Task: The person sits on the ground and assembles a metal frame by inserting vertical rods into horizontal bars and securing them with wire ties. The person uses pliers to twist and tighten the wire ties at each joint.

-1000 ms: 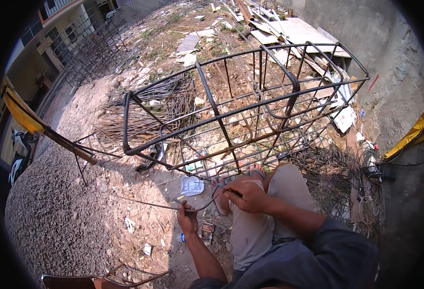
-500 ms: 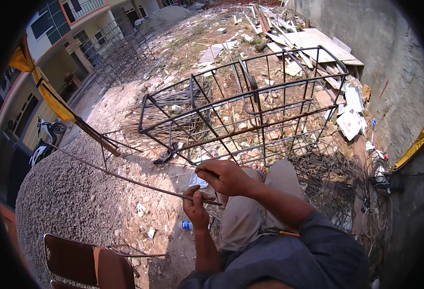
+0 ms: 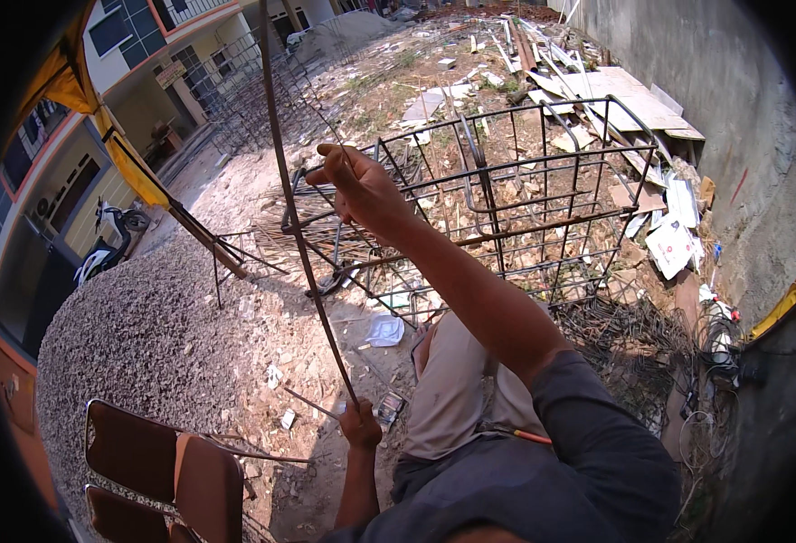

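Observation:
My left hand point(image 3: 359, 427) is closed low down around a long steel rod point(image 3: 297, 226), which rises steeply past the top of the view. A short thin rod point(image 3: 310, 403) sticks out beside that hand toward the upper left; whether it joins the long one is hidden. My right hand point(image 3: 357, 187) is raised to the right of the long rod, apart from it, in front of the rebar cage point(image 3: 561, 163). Its fingers are curled around a thin dark wire, which crosses the index finger and runs toward the upper left.
A gravel heap point(image 3: 145, 335) lies on the left, behind brown chairs point(image 3: 136, 448). A yellow-wrapped post point(image 3: 136, 181) leans nearby. Loose rebar point(image 3: 298, 222) lies by the cage, tangled rods point(image 3: 624, 344) to its right. Boards point(image 3: 633, 100) and a concrete wall point(image 3: 733, 118) stand beyond.
The long rod has swung from lying toward the left to standing steeply up. My right hand has moved up and forward, away from my left. My left hand has dropped slightly.

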The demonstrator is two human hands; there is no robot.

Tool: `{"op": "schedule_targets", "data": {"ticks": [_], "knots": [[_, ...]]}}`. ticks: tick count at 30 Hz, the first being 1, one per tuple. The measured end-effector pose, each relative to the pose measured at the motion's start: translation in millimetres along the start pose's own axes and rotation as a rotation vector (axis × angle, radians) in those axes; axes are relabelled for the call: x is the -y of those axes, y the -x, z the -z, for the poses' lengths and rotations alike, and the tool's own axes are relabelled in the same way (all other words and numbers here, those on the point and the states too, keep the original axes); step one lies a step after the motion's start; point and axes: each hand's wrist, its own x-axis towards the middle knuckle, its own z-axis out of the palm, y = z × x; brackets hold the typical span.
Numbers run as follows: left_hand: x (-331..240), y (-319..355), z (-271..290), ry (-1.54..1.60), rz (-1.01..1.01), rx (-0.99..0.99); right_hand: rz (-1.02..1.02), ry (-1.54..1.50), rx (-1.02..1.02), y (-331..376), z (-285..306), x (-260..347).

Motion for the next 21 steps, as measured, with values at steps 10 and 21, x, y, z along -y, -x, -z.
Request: {"op": "schedule_targets", "data": {"ticks": [10,21], "knots": [[27,23,62,-0.216,0.032,0.300,0.138,-0.237,-0.567,46,28,25],[139,55,292,-0.740,0.430,-0.272,-0.012,-0.145,-0.214,196,-59,-39]]}}
